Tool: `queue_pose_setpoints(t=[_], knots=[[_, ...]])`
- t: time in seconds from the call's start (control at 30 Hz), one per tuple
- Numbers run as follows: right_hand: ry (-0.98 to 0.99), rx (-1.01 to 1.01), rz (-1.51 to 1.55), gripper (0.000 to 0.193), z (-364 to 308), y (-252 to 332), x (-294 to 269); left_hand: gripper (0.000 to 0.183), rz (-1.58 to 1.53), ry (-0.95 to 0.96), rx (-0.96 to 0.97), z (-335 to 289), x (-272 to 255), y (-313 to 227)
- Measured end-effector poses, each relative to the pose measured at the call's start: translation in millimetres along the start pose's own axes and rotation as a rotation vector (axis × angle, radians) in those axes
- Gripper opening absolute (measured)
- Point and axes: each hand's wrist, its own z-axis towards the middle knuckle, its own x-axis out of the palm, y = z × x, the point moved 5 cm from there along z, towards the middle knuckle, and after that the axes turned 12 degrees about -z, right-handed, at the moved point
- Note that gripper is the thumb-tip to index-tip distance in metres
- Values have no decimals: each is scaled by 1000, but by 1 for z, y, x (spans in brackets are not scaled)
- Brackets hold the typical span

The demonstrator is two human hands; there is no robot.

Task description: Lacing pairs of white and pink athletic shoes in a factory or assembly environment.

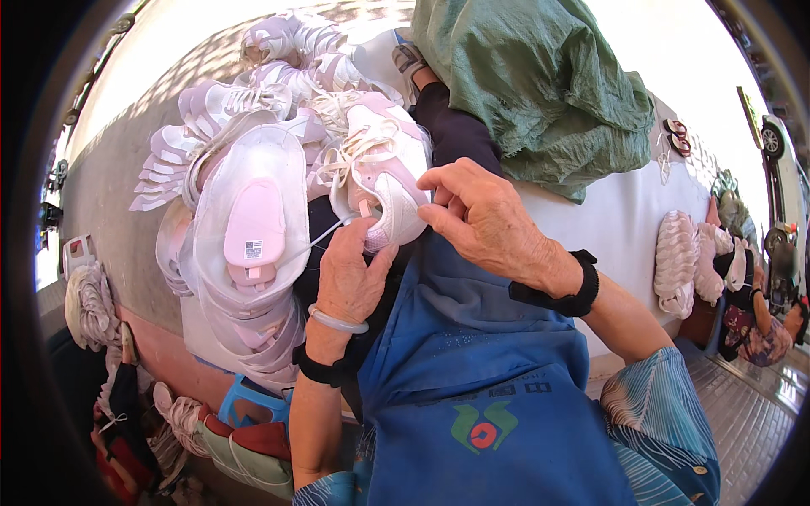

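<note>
A pink and white sneaker upper (pixel 407 173) with cream laces rests over my knee, heel end toward me. My left hand (pixel 348 268) is closed at its heel, thumb and fingers pinching the collar edge by a small pink tab. At the upper's right side, my right hand (pixel 489 223) has its fingers curled and thumb close to the forefinger; whatever lies between the tips is too small to make out. Left of my hands stands a nested stack of pale pink uppers (pixel 293 181), their soles' inner side facing up. A white cord (pixel 325 236) runs from that stack toward my left hand.
More bundled uppers (pixel 228 110) lie beyond the stack. A green cloth sack (pixel 540 93) sits at the far right of my leg. Strung bundles of shoes (pixel 675 266) lie at the right, near another seated person. A blue plastic stool (pixel 253 403) stands at lower left.
</note>
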Motion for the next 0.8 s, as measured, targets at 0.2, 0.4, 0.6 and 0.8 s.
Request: queue_pose_setpoints(t=[0.2,0.4,0.6,0.8], knots=[[279,401,386,55,17,-47,55,37,-124,-5,17,-7,-9,0],[250,529,967,56,25,-24,77,32,103,-294,228,-10,-81,-49],[183,237,1064,43,44,39,55,45,624,-640,44,-23,-194,-4],[136,108,830,35,57,85,41,49,-139,-510,-375,-78,-202,80]])
